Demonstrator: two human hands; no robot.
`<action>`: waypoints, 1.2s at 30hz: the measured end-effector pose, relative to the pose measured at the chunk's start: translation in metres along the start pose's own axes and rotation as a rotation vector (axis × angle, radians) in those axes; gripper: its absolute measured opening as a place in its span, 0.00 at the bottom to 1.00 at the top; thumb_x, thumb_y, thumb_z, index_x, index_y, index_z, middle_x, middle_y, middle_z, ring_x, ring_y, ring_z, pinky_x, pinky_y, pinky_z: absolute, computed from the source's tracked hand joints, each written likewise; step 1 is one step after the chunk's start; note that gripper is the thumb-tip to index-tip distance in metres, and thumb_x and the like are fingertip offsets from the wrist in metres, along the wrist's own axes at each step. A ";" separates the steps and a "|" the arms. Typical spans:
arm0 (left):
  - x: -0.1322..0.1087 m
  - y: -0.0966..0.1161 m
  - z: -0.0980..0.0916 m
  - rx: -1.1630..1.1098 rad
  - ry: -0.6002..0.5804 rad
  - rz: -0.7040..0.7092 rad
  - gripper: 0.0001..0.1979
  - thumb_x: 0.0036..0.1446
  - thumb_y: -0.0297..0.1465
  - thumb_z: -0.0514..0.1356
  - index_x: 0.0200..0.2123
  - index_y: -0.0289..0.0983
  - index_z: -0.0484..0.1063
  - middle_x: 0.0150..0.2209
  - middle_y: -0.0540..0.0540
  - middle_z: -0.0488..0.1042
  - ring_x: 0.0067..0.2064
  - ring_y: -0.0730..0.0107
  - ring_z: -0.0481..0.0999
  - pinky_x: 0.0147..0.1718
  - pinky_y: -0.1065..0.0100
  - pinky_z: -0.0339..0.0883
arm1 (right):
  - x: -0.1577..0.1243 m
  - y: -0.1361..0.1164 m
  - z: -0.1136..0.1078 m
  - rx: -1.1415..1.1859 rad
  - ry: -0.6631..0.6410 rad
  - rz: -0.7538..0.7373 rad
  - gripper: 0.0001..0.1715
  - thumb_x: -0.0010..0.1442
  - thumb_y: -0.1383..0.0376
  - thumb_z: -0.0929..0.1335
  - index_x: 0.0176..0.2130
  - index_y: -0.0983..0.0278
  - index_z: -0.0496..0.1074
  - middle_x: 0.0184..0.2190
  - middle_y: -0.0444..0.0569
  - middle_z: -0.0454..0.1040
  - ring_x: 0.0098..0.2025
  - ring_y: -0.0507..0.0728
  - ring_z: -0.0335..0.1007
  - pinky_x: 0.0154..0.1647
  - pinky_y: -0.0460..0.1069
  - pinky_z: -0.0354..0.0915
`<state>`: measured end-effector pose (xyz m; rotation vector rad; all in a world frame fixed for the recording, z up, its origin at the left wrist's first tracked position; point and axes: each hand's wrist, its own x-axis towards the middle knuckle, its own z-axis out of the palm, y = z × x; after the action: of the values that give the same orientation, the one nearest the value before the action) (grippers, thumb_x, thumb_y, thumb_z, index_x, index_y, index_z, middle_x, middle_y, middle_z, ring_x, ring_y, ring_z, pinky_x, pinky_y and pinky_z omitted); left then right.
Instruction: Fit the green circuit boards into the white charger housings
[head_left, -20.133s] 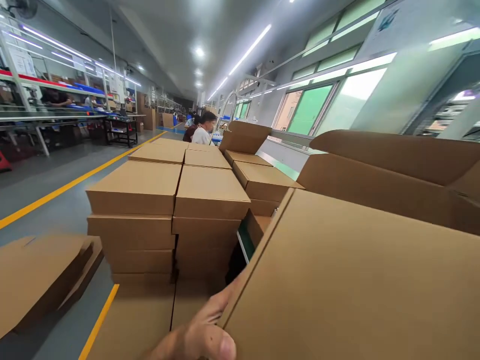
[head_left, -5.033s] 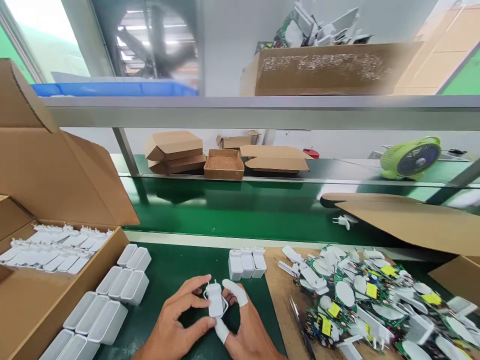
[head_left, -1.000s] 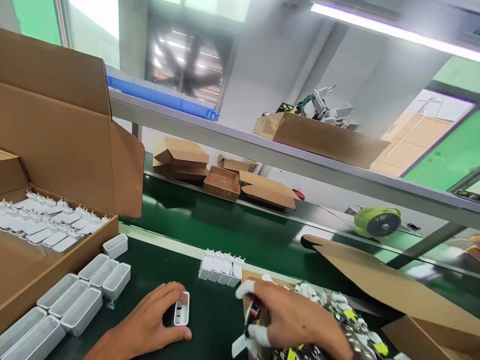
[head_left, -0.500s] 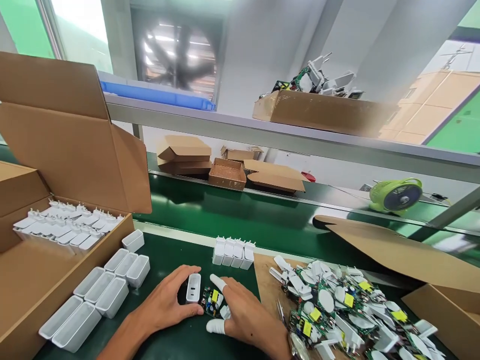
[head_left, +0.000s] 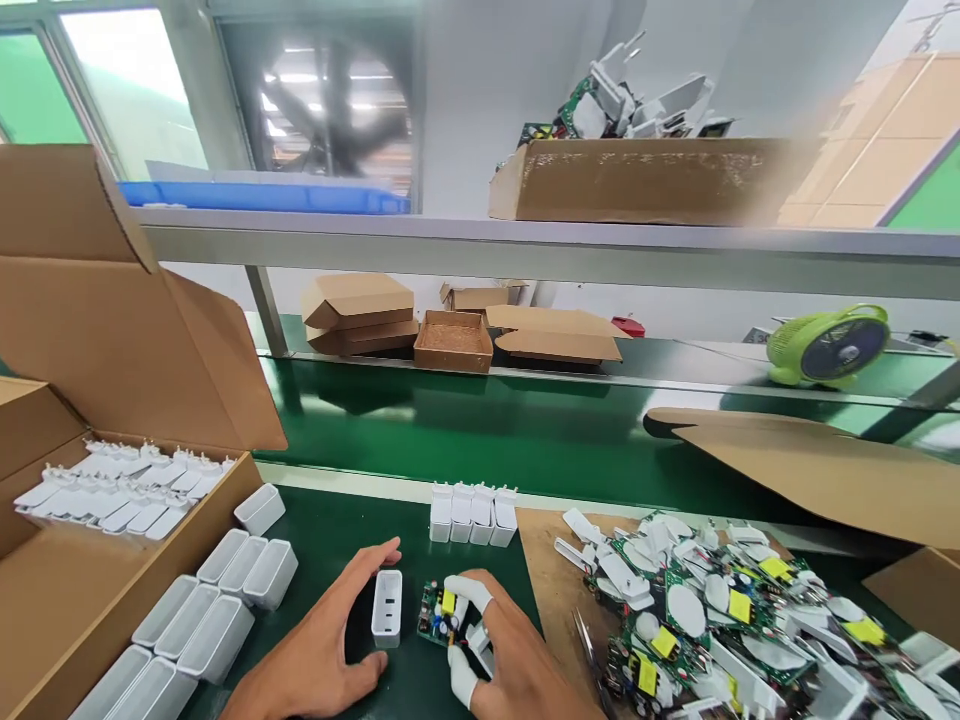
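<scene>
A small white plastic charger case (head_left: 387, 612) with port slots in its floor stands on the green work surface. My left hand (head_left: 319, 640) curves round its left side with thumb and index finger apart. Between the thumb and index finger of my right hand (head_left: 510, 650), both in white finger cots, is a circuit board (head_left: 435, 612) with a yellow part and a white plastic piece attached. The board is just right of the case, apart from it. Behind my hands, several closed white chargers (head_left: 472, 515) stand in a row.
Open white cases (head_left: 214, 628) stand in rows at left, beside a cardboard box (head_left: 142, 600) partly filled with white chargers. Circuit boards (head_left: 705, 610) are heaped on brown board at right, with tweezers (head_left: 589, 650) at its edge. A metal shelf (head_left: 450, 240) crosses above.
My right hand has shifted the circuit board rightward, away from the charger case. My left thumb has drawn back from the case. The head view has tilted and levelled.
</scene>
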<state>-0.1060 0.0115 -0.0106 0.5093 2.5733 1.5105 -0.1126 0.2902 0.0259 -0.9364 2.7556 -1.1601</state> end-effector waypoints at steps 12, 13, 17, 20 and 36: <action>0.010 0.009 0.013 0.085 0.100 -0.106 0.52 0.43 0.33 0.79 0.70 0.46 0.62 0.60 0.40 0.73 0.48 0.54 0.79 0.51 0.54 0.78 | 0.003 0.011 0.003 0.139 0.254 0.037 0.30 0.62 0.72 0.65 0.63 0.58 0.66 0.62 0.55 0.70 0.59 0.61 0.75 0.55 0.54 0.76; 0.010 0.009 0.011 0.078 0.055 -0.122 0.50 0.43 0.33 0.79 0.69 0.46 0.64 0.58 0.41 0.75 0.46 0.55 0.80 0.49 0.55 0.79 | 0.003 0.010 0.004 0.162 0.260 0.040 0.31 0.62 0.71 0.64 0.63 0.59 0.66 0.62 0.55 0.70 0.58 0.61 0.76 0.53 0.54 0.77; 0.011 0.001 0.014 0.070 0.048 -0.074 0.31 0.51 0.30 0.75 0.59 0.44 0.74 0.51 0.43 0.80 0.48 0.54 0.81 0.50 0.57 0.78 | -0.001 0.004 0.010 0.306 0.196 0.134 0.36 0.58 0.71 0.67 0.65 0.60 0.64 0.57 0.53 0.77 0.53 0.59 0.80 0.50 0.51 0.79; 0.012 -0.007 0.023 0.143 0.178 0.098 0.31 0.54 0.31 0.75 0.61 0.45 0.72 0.58 0.39 0.75 0.57 0.50 0.78 0.56 0.53 0.76 | -0.007 -0.001 0.014 0.224 0.152 0.076 0.38 0.59 0.71 0.68 0.67 0.59 0.62 0.59 0.53 0.77 0.55 0.59 0.80 0.56 0.52 0.77; 0.011 -0.001 0.030 0.388 0.290 0.372 0.31 0.63 0.25 0.66 0.67 0.45 0.66 0.55 0.38 0.72 0.53 0.52 0.77 0.51 0.54 0.79 | -0.011 -0.001 0.012 -0.120 -0.047 -0.210 0.50 0.53 0.75 0.65 0.72 0.70 0.53 0.70 0.65 0.63 0.70 0.66 0.63 0.71 0.57 0.63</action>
<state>-0.1084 0.0401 -0.0254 0.9166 3.1653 1.2470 -0.1000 0.2876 0.0152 -1.2757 2.7697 -0.9890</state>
